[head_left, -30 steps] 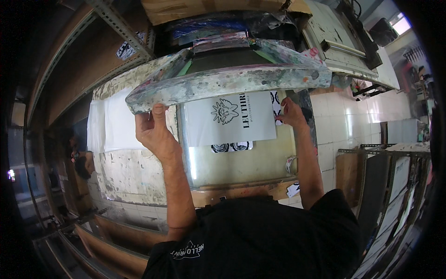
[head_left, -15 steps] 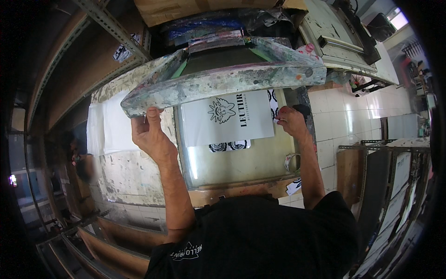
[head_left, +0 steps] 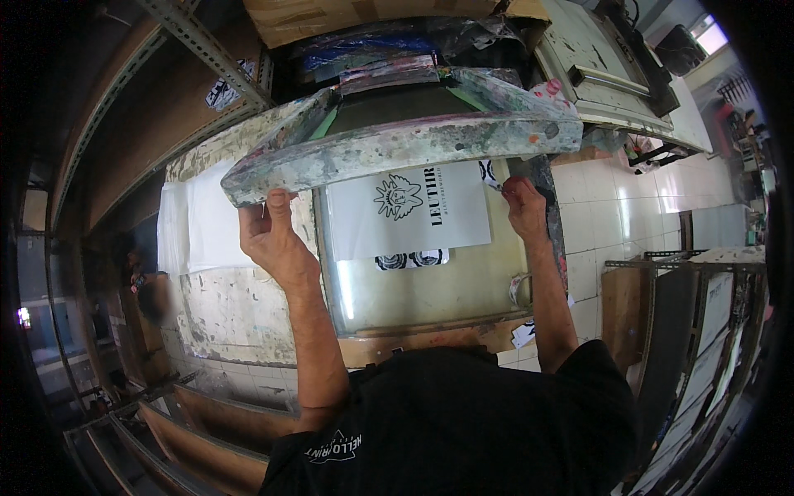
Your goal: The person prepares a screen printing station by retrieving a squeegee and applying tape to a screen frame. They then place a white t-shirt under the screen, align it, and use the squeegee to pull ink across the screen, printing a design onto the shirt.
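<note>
My left hand (head_left: 279, 240) grips the near left corner of a paint-stained screen-printing frame (head_left: 397, 150), thumb on its front face. The frame is tilted up, its far side lower and its dark mesh (head_left: 397, 107) facing up. Under it lies a white printed sheet (head_left: 405, 211) with a black figure and lettering, on a pale glassy board (head_left: 397, 298). Black-and-white patterned pieces (head_left: 413, 259) show from beneath the sheet's near edge. My right hand (head_left: 525, 207) is closed in a pinch beside another patterned piece (head_left: 490, 174) at the sheet's right edge; what its fingertips hold is hidden.
A roll of tape (head_left: 519, 289) lies on the board near my right forearm. White cloth (head_left: 198, 219) covers part of the stained table (head_left: 236, 314) on the left. Metal shelving (head_left: 198, 50) stands at far left, racks (head_left: 686, 331) at right. A cardboard box (head_left: 372, 18) sits behind.
My right hand has moved slightly up toward the frame, and its fingertips are now by the patterned piece. My left hand still holds the frame, which has barely shifted.
</note>
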`<action>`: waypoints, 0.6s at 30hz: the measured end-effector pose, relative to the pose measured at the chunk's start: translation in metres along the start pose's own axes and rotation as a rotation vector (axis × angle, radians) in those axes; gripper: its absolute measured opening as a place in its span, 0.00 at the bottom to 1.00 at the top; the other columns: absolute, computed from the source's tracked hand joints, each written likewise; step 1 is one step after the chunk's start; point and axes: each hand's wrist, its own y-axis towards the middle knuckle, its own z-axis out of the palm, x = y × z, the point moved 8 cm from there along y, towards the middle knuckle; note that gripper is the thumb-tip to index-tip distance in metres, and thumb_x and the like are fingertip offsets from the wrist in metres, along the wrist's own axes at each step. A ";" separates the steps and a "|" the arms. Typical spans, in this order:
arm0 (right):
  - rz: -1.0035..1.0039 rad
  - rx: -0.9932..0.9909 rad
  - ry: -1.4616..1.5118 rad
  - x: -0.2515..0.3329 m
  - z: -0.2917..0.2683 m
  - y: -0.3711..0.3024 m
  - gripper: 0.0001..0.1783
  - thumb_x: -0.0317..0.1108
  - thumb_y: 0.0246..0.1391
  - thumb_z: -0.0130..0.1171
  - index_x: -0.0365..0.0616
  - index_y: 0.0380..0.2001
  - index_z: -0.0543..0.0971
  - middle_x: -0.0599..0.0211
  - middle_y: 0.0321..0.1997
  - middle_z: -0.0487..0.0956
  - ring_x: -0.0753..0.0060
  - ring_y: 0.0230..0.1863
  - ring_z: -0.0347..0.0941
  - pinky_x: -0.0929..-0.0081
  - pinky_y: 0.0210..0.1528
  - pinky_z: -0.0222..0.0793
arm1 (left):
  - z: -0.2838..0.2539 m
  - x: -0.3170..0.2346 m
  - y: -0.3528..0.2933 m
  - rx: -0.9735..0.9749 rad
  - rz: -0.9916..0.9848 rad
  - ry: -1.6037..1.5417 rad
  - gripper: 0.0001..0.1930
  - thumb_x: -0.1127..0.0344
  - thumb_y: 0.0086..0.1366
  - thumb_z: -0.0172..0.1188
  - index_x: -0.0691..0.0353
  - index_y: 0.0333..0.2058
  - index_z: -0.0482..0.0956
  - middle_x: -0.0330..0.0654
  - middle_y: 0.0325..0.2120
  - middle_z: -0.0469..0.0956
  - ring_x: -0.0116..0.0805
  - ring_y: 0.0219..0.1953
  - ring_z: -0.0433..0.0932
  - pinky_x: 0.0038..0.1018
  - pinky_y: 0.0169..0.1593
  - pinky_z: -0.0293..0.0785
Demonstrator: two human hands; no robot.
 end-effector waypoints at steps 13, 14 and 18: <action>-0.029 0.146 -0.164 0.008 0.006 -0.026 0.05 0.24 0.43 0.65 0.42 0.26 0.79 0.62 0.35 0.81 0.52 0.37 0.77 0.60 0.40 0.74 | 0.004 -0.003 -0.001 0.010 0.022 0.034 0.17 0.53 0.65 0.65 0.63 0.40 0.77 0.36 0.33 0.79 0.25 0.36 0.75 0.25 0.43 0.69; -0.024 0.149 -0.188 0.007 0.008 -0.028 0.05 0.24 0.43 0.65 0.42 0.26 0.79 0.62 0.36 0.81 0.52 0.37 0.77 0.60 0.41 0.74 | 0.004 -0.005 -0.001 0.011 0.038 0.051 0.16 0.51 0.65 0.64 0.59 0.38 0.77 0.34 0.32 0.80 0.22 0.36 0.75 0.24 0.41 0.67; -0.049 0.157 -0.251 0.003 0.011 -0.031 0.04 0.26 0.43 0.66 0.42 0.25 0.80 0.63 0.35 0.81 0.53 0.38 0.77 0.60 0.43 0.75 | 0.003 -0.002 -0.001 0.009 0.026 0.043 0.16 0.52 0.65 0.64 0.59 0.38 0.77 0.34 0.31 0.80 0.22 0.35 0.75 0.24 0.41 0.67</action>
